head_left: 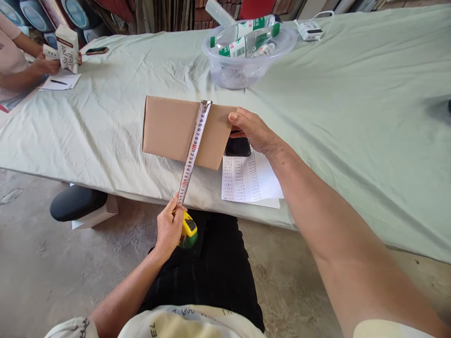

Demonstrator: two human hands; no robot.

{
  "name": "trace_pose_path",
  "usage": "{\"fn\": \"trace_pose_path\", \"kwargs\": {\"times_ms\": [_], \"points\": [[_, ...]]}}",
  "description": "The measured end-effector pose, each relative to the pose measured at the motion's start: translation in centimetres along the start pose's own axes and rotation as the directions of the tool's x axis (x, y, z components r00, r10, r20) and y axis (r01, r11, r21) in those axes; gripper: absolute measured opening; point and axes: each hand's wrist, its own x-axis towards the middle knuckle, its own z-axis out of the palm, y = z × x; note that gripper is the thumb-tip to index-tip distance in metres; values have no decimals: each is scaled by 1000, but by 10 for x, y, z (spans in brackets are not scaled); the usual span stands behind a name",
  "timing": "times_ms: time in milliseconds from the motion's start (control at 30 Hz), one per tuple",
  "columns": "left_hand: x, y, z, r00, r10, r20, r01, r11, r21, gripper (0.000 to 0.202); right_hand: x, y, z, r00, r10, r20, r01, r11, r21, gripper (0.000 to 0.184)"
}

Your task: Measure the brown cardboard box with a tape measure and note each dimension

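Observation:
A brown cardboard box (171, 124) is held tilted over the front part of the table. My right hand (252, 126) grips its right end, thumb on the near face and the other fingers mostly hidden behind. Across that face runs the white blade of a tape measure (189, 230), its metal hook at the box's top edge. My left hand (171, 227) is closed on the blade near the yellow and green case, below the table's edge. Behind my right hand lie a black phone (237, 146) and sheets of paper (243, 180) with handwritten columns.
A light green cloth covers the table (352, 117). At the back stands a clear plastic tub (232, 77) of bottles, beside a white power strip (310, 31). On the left a person (21, 61) holds a carton (68, 49). A black-topped stool (79, 203) stands below the front edge.

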Motion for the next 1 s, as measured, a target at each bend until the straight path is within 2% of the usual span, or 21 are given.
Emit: {"fn": "trace_pose_path", "kwargs": {"times_ms": [100,267,367,467,600,733,800,900,1000], "points": [[1,-2,1,1000,4,-3,-4,1000,-11,38,1,0,1,1000,4,-15,-4,1000,23,65],[1,-8,4,996,46,-82,-53,996,-78,31,1,2,3,997,-52,-52,55,996,67,64],[-1,-10,4,996,68,-64,-77,986,-145,27,4,4,4,994,-61,-96,67,996,55,71],[-1,-7,4,995,98,-32,-102,969,-224,20,11,12,4,976,-178,-127,178,984,-7,80],[4,4,5,993,117,-7,-114,953,-281,20,22,26,4,916,-384,-117,368,920,-136,89],[14,19,9,991,125,44,-102,932,-347,26,21,33,0,912,-382,-150,355,918,-177,99],[18,27,12,987,127,98,-78,914,-398,27,15,38,-10,907,-368,-206,328,922,-205,89],[23,40,15,973,109,204,2,879,-476,25,-4,53,-37,883,-360,-302,262,911,-319,54],[28,55,18,939,96,331,97,848,-521,23,-40,73,-69,873,-301,-384,74,860,-505,33]]}}
